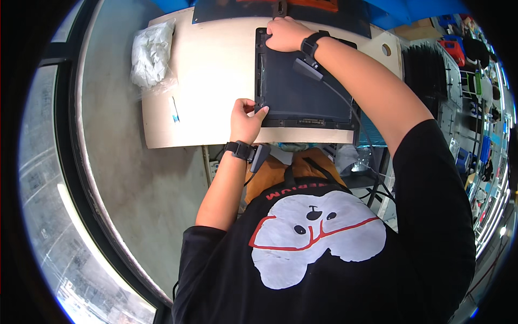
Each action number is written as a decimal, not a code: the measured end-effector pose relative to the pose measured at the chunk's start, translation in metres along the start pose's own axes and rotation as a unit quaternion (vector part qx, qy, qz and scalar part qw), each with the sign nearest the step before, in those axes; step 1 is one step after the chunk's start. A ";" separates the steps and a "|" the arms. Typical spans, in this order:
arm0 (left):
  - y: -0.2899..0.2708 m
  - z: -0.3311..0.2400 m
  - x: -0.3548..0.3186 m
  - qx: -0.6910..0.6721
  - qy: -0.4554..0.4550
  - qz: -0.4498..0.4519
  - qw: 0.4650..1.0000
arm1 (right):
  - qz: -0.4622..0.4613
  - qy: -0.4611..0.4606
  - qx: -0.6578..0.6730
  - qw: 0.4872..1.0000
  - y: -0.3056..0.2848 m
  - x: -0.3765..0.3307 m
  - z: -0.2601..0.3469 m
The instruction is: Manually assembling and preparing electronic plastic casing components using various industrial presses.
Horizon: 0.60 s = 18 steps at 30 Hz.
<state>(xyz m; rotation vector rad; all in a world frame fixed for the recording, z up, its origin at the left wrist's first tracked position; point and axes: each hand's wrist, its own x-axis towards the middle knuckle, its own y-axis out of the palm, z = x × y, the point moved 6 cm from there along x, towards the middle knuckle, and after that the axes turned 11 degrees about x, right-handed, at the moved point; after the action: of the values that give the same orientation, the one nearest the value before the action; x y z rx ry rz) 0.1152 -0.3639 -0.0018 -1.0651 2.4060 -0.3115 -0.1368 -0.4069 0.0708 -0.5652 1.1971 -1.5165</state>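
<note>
A flat, black rectangular panel [307, 81] with a raised frame and holes along its edge lies on the pale wooden tabletop [210, 70]. My left hand [247, 121] pinches its left edge near the lower corner, thumb on top and fingers curled beside it. At the upper left corner my right hand [288, 35] is closed on the far edge, with the forearm crossing over the panel's right side. Its fingertips are partly hidden. Both wrists wear a black strap with a small dark device.
A clear bag of white material [152, 54] sits at the table's left edge, and a small blue-tipped item [175, 110] lies below it. Beyond the panel stands a dark plate [237, 12] with an orange part. Stacked black sheets [425, 70] and shelves are to the right.
</note>
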 end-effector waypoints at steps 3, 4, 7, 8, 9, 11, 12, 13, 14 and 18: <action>0.003 0.003 0.006 -0.017 -0.069 0.020 0.997 | 0.009 0.056 0.031 0.998 -0.001 0.011 -0.008; 0.003 0.001 0.007 -0.015 -0.069 0.021 0.997 | -0.009 0.031 0.025 0.999 0.001 0.013 -0.010; 0.003 -0.007 0.009 -0.085 -0.127 0.041 0.987 | -0.072 -0.001 0.007 0.997 0.003 0.008 -0.007; 0.004 -0.008 0.011 -0.079 -0.142 0.065 0.985 | -0.072 0.000 0.009 0.997 0.003 0.009 -0.007; 0.006 -0.008 0.013 -0.074 -0.156 0.089 0.981 | -0.057 0.019 0.023 0.998 0.003 0.010 -0.009; 0.006 -0.012 0.019 -0.068 -0.142 0.124 0.980 | -0.044 0.039 0.038 0.998 0.004 0.011 -0.010; 0.008 -0.016 0.022 -0.064 -0.128 0.159 0.977 | -0.044 0.043 0.041 0.997 0.004 0.010 -0.009; 0.007 -0.018 0.027 -0.062 -0.127 0.160 0.977 | -0.044 0.046 0.043 0.997 0.004 0.009 -0.008; 0.003 -0.023 0.031 -0.041 -0.144 0.159 0.976 | -0.053 0.049 0.043 0.996 0.005 0.007 -0.004; 0.008 -0.022 0.060 0.078 -0.102 0.172 0.977 | -0.050 0.035 0.021 0.998 -0.004 0.005 -0.008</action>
<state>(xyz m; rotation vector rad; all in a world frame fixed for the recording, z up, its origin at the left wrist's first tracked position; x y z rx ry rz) 0.0642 -0.4030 -0.0061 -0.5668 2.2845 -0.2513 -0.1465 -0.4089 0.0702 -0.5550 1.2015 -1.6555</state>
